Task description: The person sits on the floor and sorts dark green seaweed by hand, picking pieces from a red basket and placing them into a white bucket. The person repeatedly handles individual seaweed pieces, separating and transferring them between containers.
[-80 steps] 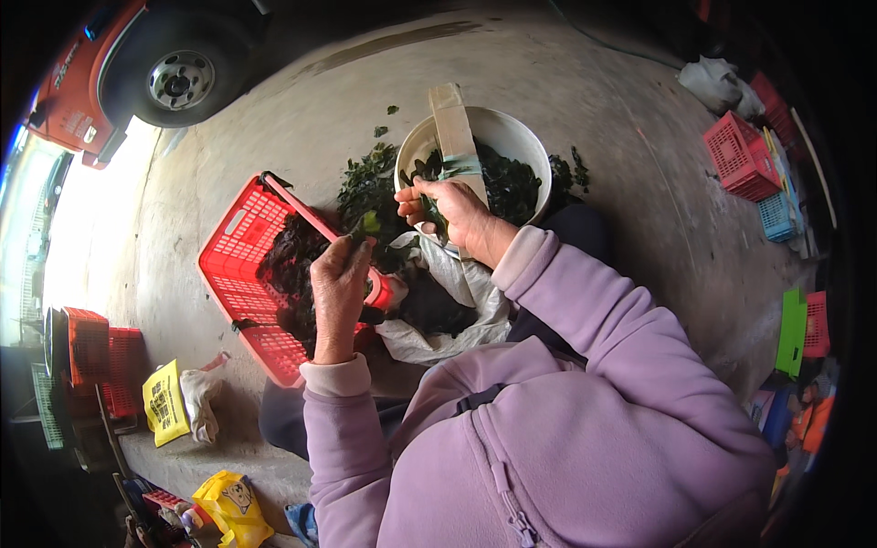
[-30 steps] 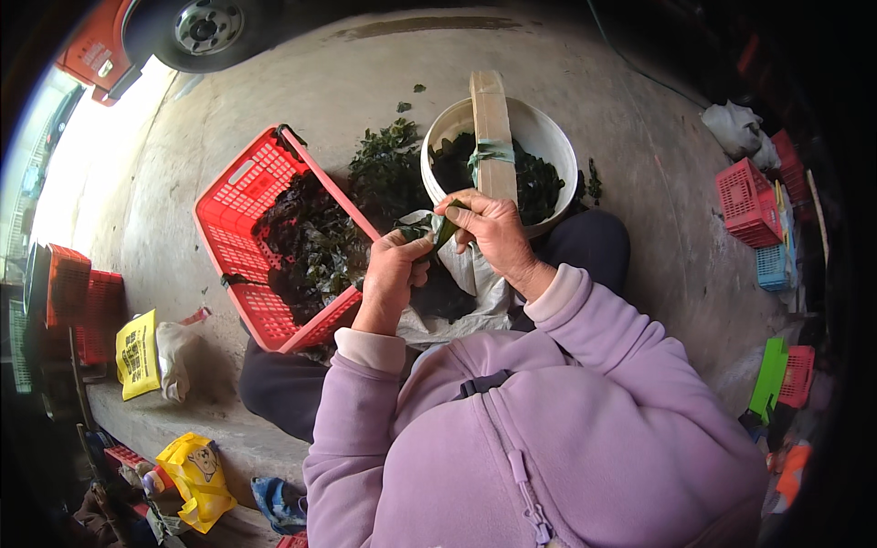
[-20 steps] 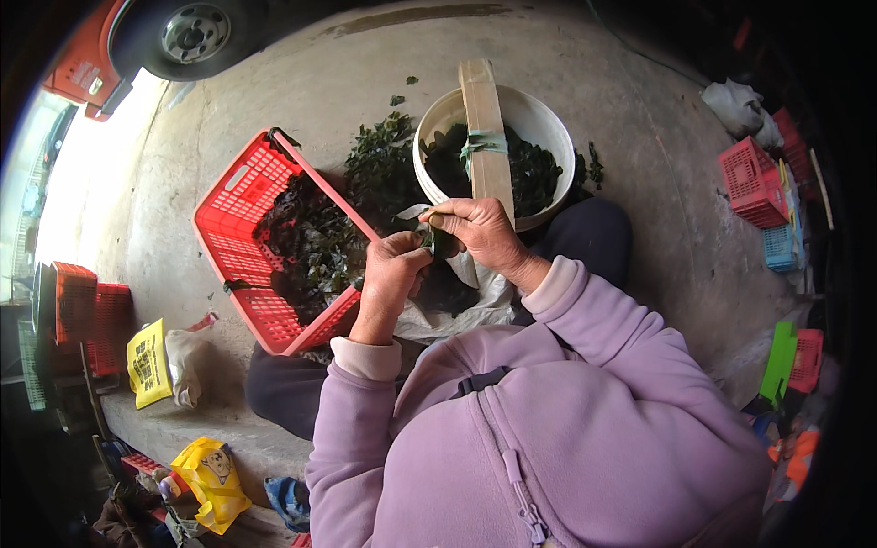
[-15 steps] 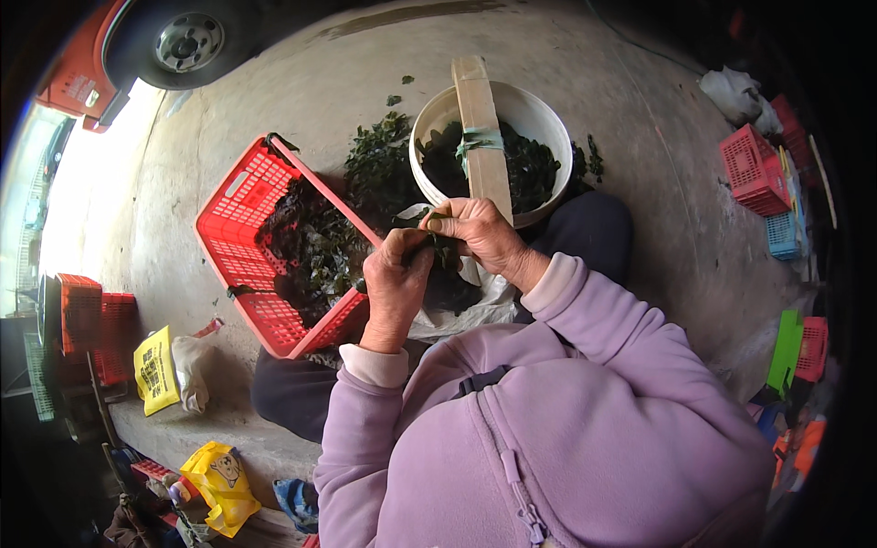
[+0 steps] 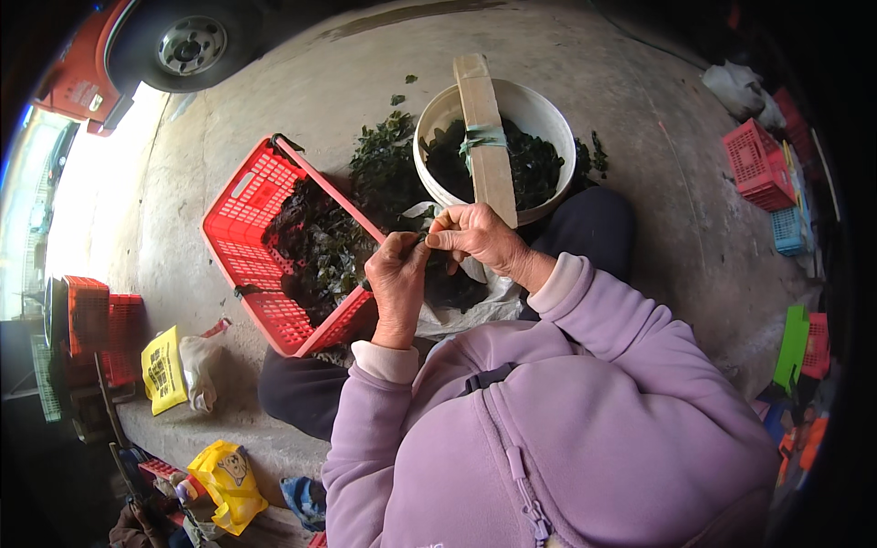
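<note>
My left hand [image 5: 396, 279] and my right hand [image 5: 480, 239] meet fingertip to fingertip above my lap, both pinched closed. Between them is a small piece of dark green, leafy seaweed [image 5: 422, 237], mostly covered by the fingers. Just left of my hands, a red plastic basket [image 5: 239, 201] lies tilted, with a heap of dark, wet-looking seaweed [image 5: 324, 247] in it. Beyond my right hand stands a white bucket [image 5: 539, 102] holding more dark green leaves. A wooden board [image 5: 479, 100] lies across its rim, with a green strip tied round it.
A leafy pile [image 5: 388, 164] lies on the concrete floor [image 5: 311, 91] between basket and bucket. A whitish plastic sheet [image 5: 470, 310] is under my hands. Yellow bags [image 5: 224, 484] and red crates [image 5: 123, 338] are at the left, more crates [image 5: 758, 164] at the right. A vehicle wheel [image 5: 192, 44] shows far left.
My fingertips have drawn closer together, and less of the green piece shows between them. The right hand has turned slightly. The whole view has shifted a little.
</note>
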A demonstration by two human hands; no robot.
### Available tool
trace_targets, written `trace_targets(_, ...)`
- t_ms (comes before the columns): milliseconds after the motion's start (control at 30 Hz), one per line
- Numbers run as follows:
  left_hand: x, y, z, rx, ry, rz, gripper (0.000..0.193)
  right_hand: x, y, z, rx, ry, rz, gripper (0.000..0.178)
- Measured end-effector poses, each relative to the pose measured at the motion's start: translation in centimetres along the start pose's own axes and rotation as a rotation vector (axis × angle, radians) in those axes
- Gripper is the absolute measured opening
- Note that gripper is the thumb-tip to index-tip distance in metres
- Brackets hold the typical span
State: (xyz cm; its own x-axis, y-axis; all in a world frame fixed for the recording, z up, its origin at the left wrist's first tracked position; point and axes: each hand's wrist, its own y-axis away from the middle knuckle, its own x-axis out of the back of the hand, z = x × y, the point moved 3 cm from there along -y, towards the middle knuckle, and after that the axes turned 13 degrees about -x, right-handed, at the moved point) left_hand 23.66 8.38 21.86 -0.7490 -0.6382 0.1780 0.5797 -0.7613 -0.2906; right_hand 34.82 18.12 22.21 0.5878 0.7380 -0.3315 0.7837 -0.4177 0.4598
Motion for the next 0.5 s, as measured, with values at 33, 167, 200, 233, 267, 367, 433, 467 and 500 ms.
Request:
trace_targets(33,-0.1,0.0,-0.1,0.014,0.000,-0.015,0.010,-0.1,0.1,-0.3,0.037,0.116,0.027,0.021)
trace_targets(167,0.4,-0.4,0.0,0.268,0.334,-0.091,0.022,0.3,0.4,-1.1,0.029,0.302,-0.010,0.016)
trace_targets(200,0.5,-0.5,0.2,0.311,0.458,-0.128,0.025,0.3,0.5,-0.9,-0.009,0.342,-0.020,0.016)
trace_targets(233,0.6,-0.5,0.2,0.436,0.670,-0.141,0.032,0.6,0.8,-0.8,-0.043,0.219,-0.083,0.015)
trace_targets(267,0.7,-0.5,0.4,0.508,0.805,-0.115,0.034,0.5,1.0,-0.5,-0.108,0.063,-0.174,0.015)
trace_targets(367,0.4,-0.7,1.0,0.457,0.946,-0.247,0.025,-0.4,1.9,0.9,-0.258,-0.309,-0.385,0.014)
trace_targets(433,0.1,-0.6,1.2,0.428,0.967,-0.278,0.019,-0.7,2.0,1.2,-0.279,-0.507,-0.493,0.016)
trace_targets(467,0.2,-0.6,1.2,0.374,0.915,-0.214,0.017,-0.9,2.1,1.3,-0.295,-0.576,-0.591,0.017)
trace_targets(500,0.4,-0.6,1.2,0.339,0.849,-0.149,0.015,-0.4,1.6,1.3,-0.328,-0.569,-0.448,0.016)
